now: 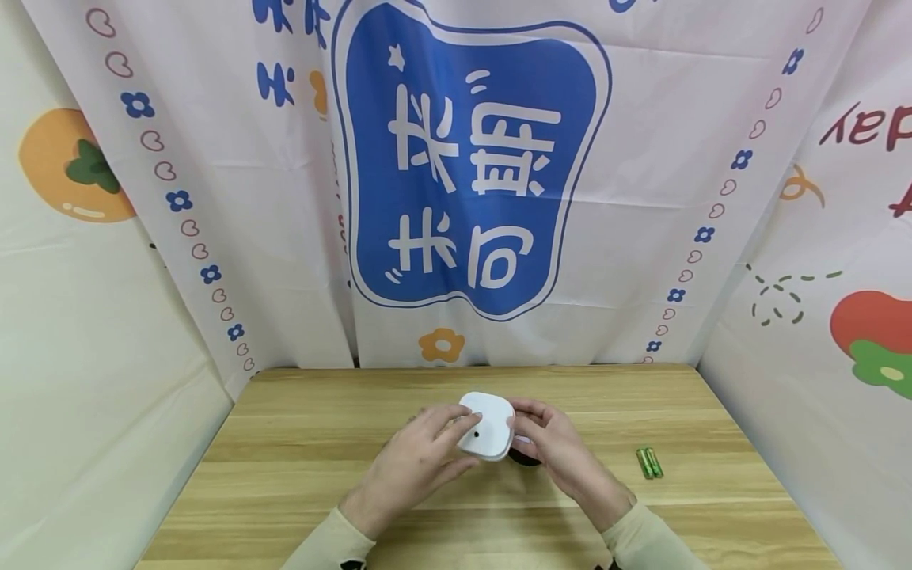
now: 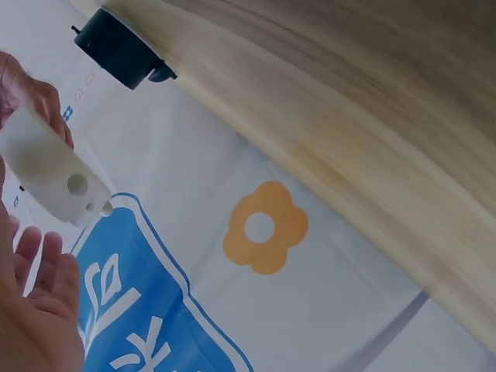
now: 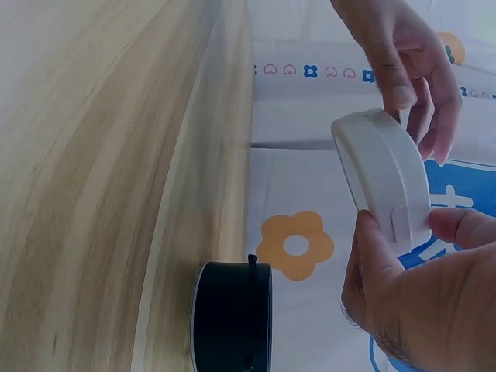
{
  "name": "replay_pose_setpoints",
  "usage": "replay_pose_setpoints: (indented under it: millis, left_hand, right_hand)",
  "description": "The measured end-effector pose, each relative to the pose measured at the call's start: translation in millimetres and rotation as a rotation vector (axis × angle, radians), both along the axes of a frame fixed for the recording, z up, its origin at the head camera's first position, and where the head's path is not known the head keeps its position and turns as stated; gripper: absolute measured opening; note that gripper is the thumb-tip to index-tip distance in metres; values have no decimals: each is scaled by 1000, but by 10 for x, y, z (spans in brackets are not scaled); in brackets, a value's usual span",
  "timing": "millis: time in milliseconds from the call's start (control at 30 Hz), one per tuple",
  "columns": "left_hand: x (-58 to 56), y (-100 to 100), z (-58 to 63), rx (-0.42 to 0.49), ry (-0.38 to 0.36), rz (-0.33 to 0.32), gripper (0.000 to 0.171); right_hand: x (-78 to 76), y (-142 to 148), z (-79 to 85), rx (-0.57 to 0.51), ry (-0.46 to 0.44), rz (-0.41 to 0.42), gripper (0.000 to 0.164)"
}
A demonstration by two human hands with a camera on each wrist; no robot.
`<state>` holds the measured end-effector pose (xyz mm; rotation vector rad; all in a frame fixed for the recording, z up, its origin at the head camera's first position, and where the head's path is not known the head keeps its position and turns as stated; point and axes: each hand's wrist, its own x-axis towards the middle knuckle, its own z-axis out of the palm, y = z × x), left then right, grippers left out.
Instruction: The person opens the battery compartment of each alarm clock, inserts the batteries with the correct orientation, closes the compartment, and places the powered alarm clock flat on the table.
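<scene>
A white device with rounded corners (image 1: 488,427) is held up over the table, with a small black dot on its face. My right hand (image 1: 559,451) pinches its edge between thumb and fingers, clearer in the right wrist view, where the device (image 3: 387,170) shows its thick side. My left hand (image 1: 420,451) is at the other side, fingers fairly straight, a fingertip over its face. In the left wrist view the device (image 2: 58,167) shows a round hole in its side, above my left hand's (image 2: 46,302) loosely spread fingers. A black round object (image 3: 232,318) stands beneath, partly hidden by my right hand in the head view.
Two green batteries (image 1: 650,463) lie side by side on the wooden table (image 1: 299,443), right of my hands. A printed cloth (image 1: 641,198) hangs behind the table's far edge, and more cloth (image 1: 93,332) hangs at both sides.
</scene>
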<state>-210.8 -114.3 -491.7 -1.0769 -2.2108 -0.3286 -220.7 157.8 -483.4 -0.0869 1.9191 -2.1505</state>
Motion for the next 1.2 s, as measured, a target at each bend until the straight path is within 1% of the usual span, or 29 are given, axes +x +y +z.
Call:
replay_pose_setpoints:
  millis: [100, 233, 333, 500, 600, 700, 800, 900, 967, 1133, 1200]
  left_hand:
    - [-1, -12, -4, 32, -57, 9, 69]
    - [-3, -26, -12, 37, -84, 38, 65]
    - [0, -27, -9, 48, -124, 55, 61]
    - [18, -16, 13, 83, -219, 79, 52]
    - [26, -11, 18, 102, -280, 98, 50]
    - [26, -7, 21, 116, -368, 117, 49]
    - [23, -4, 27, 133, -481, 134, 48]
    - [12, -7, 32, 170, -597, 123, 48]
    - [2, -13, 33, 203, -672, 107, 47]
    - [-15, -43, 25, 293, -852, 31, 46]
    - [-22, -52, 21, 316, -915, 2, 47]
  right_hand:
    - [4, -3, 5, 27, 8, 1, 57]
    - [15, -3, 13, 79, 19, 17, 57]
    - [28, 1, 14, 108, 29, 40, 59]
    - [48, 33, -2, 136, 60, 94, 60]
    - [60, 43, -10, 166, 87, 125, 59]
    - [77, 36, -8, 200, 112, 145, 58]
    - [92, 34, -10, 227, 131, 159, 57]
    - [105, 41, -15, 242, 151, 174, 56]
    - [113, 45, -17, 248, 164, 185, 55]
    - [116, 46, -14, 252, 183, 223, 53]
    - [113, 47, -14, 262, 190, 239, 52]
